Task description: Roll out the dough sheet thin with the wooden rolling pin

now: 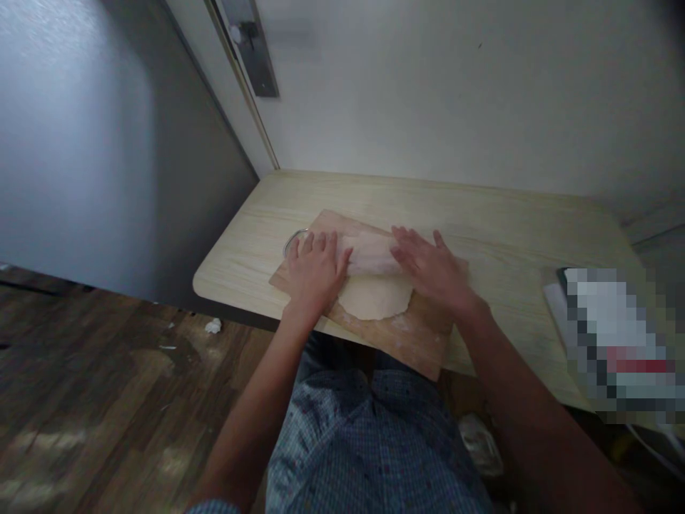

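A flat, pale round of dough [374,298] lies on a brown wooden board [409,334] dusted in places with white. Across its far part runs a pale, motion-blurred cylinder that looks like a rolling pin [373,255]. My left hand [317,265] rests flat on the left end of this cylinder, fingers stretched forward and thumb apart. Over its right end lies my right hand [428,265], palm down, with fingers extended and slightly spread. Both palms hide the ends of the cylinder. Neither hand is wrapped around anything.
The board sits at the front edge of a light wood table [514,235]. A thin metal ring-like rim [293,241] shows behind my left hand. On the right lies a pixelated object [621,335]. A white door with a metal handle plate [255,53] stands behind.
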{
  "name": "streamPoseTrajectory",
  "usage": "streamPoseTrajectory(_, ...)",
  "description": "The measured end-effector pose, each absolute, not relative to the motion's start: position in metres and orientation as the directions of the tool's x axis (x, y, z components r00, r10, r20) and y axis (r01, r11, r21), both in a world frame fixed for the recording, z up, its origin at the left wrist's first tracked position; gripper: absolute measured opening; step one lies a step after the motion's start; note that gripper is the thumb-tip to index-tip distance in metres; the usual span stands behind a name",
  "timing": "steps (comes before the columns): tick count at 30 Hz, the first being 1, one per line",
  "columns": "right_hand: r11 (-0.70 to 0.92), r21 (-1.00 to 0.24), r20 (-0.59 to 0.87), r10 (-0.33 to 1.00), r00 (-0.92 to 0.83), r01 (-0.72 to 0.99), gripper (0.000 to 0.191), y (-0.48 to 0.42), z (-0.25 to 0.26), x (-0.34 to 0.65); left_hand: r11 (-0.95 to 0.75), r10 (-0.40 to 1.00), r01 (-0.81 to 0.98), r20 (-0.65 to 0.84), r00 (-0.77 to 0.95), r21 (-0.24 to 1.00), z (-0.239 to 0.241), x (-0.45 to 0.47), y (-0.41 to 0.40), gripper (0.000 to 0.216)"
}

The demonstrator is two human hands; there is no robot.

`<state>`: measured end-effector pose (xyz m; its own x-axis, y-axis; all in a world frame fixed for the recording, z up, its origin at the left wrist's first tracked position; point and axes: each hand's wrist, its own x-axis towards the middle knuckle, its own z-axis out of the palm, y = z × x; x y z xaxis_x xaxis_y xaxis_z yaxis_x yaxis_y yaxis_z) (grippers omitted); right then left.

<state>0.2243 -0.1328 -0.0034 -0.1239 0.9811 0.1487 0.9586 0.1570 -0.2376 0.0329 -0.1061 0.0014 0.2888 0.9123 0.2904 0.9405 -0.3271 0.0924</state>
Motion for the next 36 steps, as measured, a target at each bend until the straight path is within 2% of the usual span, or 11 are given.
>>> streamPoseTrajectory(5, 0.183, -0.287, 0.264, 0.959, -0.106, 0.940, 0.053, -0.192, -0.012, 0.213, -0.396, 0.882, 0.913, 0.316, 0.349, 0.099, -0.007, 0.023, -0.131, 0.046)
streamPoseTrajectory(10, 0.195, -0.226, 0.388, 0.917, -0.096, 0.954, 0.041, -0.215, -0.021, 0.207, -0.567, 0.793, 0.822, 0.305, 0.527, 0.052, -0.017, -0.007, -0.139, 0.043)
streamPoseTrajectory(14, 0.329, -0.157, 0.459, 0.859, -0.226, 0.931, 0.031, -0.211, -0.021, 0.219, -0.672, 0.723, 0.740, 0.250, 0.645, 0.033, -0.010, -0.027, -0.130, 0.032)
streamPoseTrajectory(17, 0.393, -0.119, 0.432, 0.847, -0.309, 0.912, 0.029, -0.203, -0.014, 0.235, -0.726, 0.675, 0.688, 0.205, 0.709, 0.012, 0.004, -0.025, -0.121, 0.026)
streamPoseTrajectory(23, 0.324, -0.219, 0.432, 0.878, -0.206, 0.920, 0.030, -0.183, -0.007, 0.273, -0.758, 0.651, 0.649, 0.126, 0.748, 0.065, 0.023, 0.017, -0.095, 0.019)
streamPoseTrajectory(28, 0.303, -0.257, 0.346, 0.915, -0.206, 0.917, 0.033, -0.172, -0.010, 0.289, -0.755, 0.642, 0.615, 0.069, 0.763, 0.226, 0.019, 0.046, -0.074, 0.030)
streamPoseTrajectory(31, 0.294, -0.206, 0.301, 0.927, -0.226, 0.933, 0.041, -0.163, -0.009, 0.286, -0.705, 0.684, 0.634, 0.068, 0.726, 0.319, 0.019, 0.058, -0.064, 0.044)
streamPoseTrajectory(33, 0.232, -0.152, 0.262, 0.947, -0.187, 0.961, 0.046, -0.153, -0.008, 0.283, -0.679, 0.714, 0.668, 0.060, 0.698, 0.305, 0.018, 0.068, -0.056, 0.047)
streamPoseTrajectory(36, 0.097, -0.107, 0.193, 0.978, -0.075, 0.990, 0.053, -0.136, -0.007, 0.279, -0.632, 0.766, 0.745, 0.029, 0.642, 0.212, 0.014, 0.083, -0.042, 0.050)
